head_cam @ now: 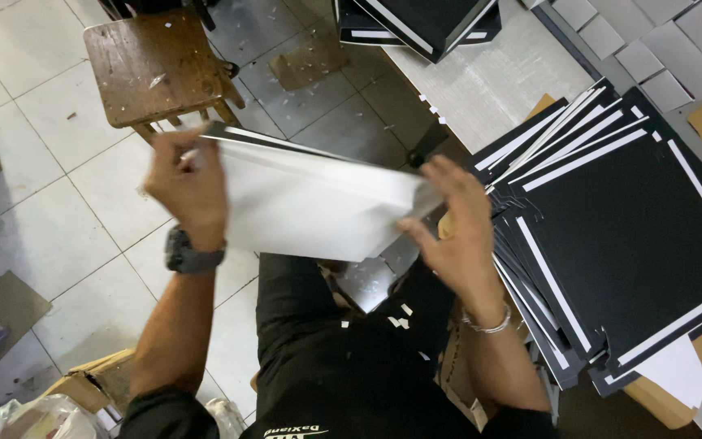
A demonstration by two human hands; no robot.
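White card, black on its far face, spans the space between a seated worker's two hands, held above the lap and clear of the tabletop to the right. The left hand, a dark watch on its wrist, pinches the sheet's upper left corner, fingers curled over the edge; its grip is closed on the card sheet. The right hand, a thin silver bracelet at the wrist, clasps the opposite end, thumb beneath and fingers spread across the top, so that grip too is shut on the sheet. Holding both ends appears to keep the large, floppy panel taut and tilted toward the worker, white side facing, likely so a flap can be bent along its crease. The sheet thus lies directly between the grips, touching both, its long edge running from left hand down to right. Just beside the right hand a fanned stack of black die-cut box blanks with white border strips rests on the tabletop, within easy reach. More folded black pieces sit at the tabletop's far end. A worn wooden stool stands on the tiled floor behind the left hand, and paper scraps litter the floor and the worker's black clothing.
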